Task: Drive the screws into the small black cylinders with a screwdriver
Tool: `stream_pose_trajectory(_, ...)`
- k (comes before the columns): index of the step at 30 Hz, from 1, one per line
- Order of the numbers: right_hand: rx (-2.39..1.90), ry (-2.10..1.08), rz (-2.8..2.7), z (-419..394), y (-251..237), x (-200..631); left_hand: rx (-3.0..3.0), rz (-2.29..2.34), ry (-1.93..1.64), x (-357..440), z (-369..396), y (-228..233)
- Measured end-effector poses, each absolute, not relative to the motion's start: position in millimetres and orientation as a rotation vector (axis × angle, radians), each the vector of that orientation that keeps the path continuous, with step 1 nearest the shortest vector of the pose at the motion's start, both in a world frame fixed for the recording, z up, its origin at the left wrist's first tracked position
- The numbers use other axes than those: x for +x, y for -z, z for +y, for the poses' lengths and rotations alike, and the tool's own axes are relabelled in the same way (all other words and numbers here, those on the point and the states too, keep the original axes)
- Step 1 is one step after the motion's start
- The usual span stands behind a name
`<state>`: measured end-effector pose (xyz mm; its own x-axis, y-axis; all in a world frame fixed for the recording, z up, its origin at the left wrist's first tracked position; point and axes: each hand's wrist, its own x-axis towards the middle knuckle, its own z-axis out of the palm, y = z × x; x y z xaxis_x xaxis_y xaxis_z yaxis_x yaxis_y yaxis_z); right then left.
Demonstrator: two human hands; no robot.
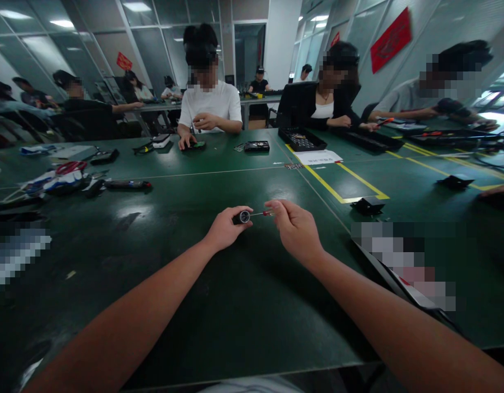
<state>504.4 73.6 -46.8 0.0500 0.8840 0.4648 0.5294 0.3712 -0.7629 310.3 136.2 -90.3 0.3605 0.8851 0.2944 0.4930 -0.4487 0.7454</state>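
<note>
Item 1: short black cylinder, round silvery end face turned to the camera, smooth and slightly glossy. Location: above the dark green tabletop, just left of the yellow tape outline. Held in the left hand, grip closed around its barrel with fingers curled and thumb on top.

Item 2: thin rod, pale metallic shaft with a small red section near its far end, running level from the cylinder's end face toward the right. Pinched between thumb and fingertips of the right hand; grip closed on the red part. Whether the rod enters the cylinder or only meets it cannot be told.

Item 3: tabletop, matte green mat, faintly scuffed, with pale seam lines.

Item 4: 2 small black wedge-shaped blocks, 1 at the near corner of the tape outline, 1 further right of it.

Item 5: flat black tray, rectangular, beyond the tape outline, beside a white sheet.

Item 6: dark pen-shaped tool, well left of the outline.
</note>
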Motion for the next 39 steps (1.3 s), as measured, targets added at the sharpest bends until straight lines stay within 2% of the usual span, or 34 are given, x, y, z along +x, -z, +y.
stream_pose_trajectory(31, -1.394, -0.326, -1.800, 75.0, 42.6, 503.1, 2.104, 1.230, -0.954, 307.8, 137.7, 93.6)
stream_pose_trajectory(39, -1.339, -0.426, -1.846, 71.1, 42.9, 500.9, 2.066, 1.250, -0.992, 307.5, 138.4, 92.9)
